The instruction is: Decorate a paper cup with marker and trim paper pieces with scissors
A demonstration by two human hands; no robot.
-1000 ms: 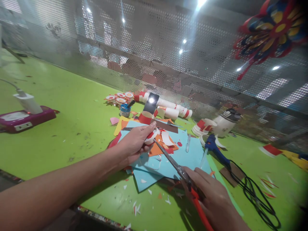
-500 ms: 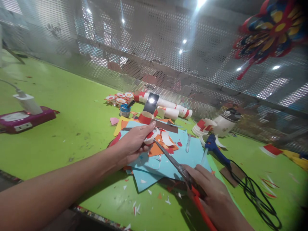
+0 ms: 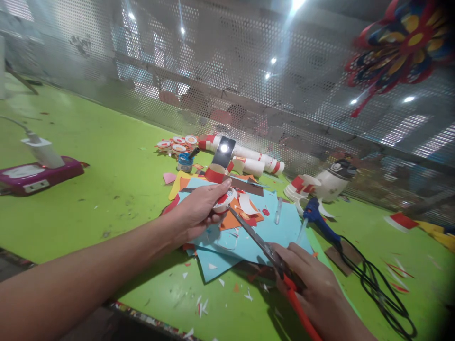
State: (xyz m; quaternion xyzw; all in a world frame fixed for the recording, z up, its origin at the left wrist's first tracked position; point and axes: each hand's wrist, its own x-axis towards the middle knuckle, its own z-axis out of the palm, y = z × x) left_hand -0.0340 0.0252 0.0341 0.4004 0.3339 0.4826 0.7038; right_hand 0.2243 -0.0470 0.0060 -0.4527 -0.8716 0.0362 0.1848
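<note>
My left hand [image 3: 199, 210] pinches a small red and white paper piece [image 3: 223, 202], round at its edge, between thumb and fingers. Wrapped round the red handles of a pair of scissors [image 3: 254, 235], my right hand [image 3: 313, 279] points the blades up and left. The blade tips meet the near right edge of the paper piece; whether they bite into it I cannot tell. Beneath both hands lie light blue paper sheets [image 3: 284, 237], with an orange sheet [image 3: 232, 222] and a curved white paper scrap [image 3: 248, 204] on top.
A blue glue gun [image 3: 322, 222] with a black cord lies at the right. Behind are a blue-lidded jar [image 3: 185, 162], stacked paper discs [image 3: 177, 142], white tubes [image 3: 252, 166] and paper cups [image 3: 302, 185]. A purple power strip [image 3: 42, 177] sits at the left. Paper scraps litter the green table [image 3: 117, 199].
Almost nothing differs. Both hands, the scissors and the paper piece keep their places, while the whole view has shifted very slightly.
</note>
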